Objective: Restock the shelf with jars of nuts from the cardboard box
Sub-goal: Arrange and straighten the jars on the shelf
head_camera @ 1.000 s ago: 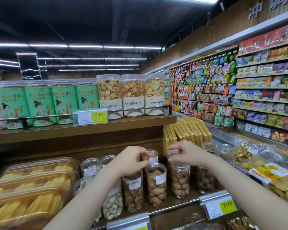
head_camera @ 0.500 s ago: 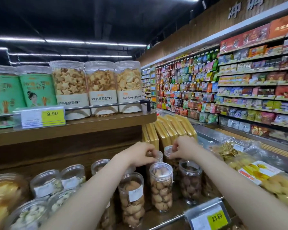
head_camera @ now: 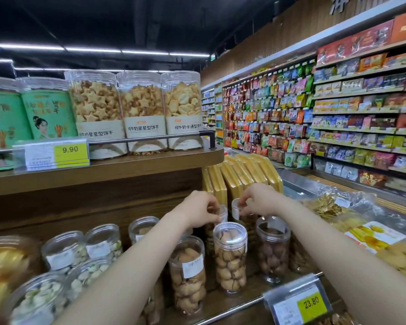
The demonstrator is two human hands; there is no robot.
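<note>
Jars of nuts: your left hand (head_camera: 198,211) and right hand (head_camera: 259,199) each pinch a back-row jar's lid (head_camera: 236,204), probably to seat both upright behind the front row.

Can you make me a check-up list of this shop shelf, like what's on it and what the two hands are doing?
Surface: lower wooden shelf with a metal front rail.
Job's things: clear jars of nuts in rows; a walnut jar stands upright at the front. The cardboard box is not in view.
Clutter: yellow price tag 23.80; jars of pale green nuts to the left; bagged snacks to the right.
Grippers: left hand grips the top of a back-row jar; right hand pinches the lid of the jar beside it.
Cables: nothing seen.
Surroundings: upper shelf with cookie tubs, price tag 9.90, yellow packets, aisle of packaged goods.
</note>
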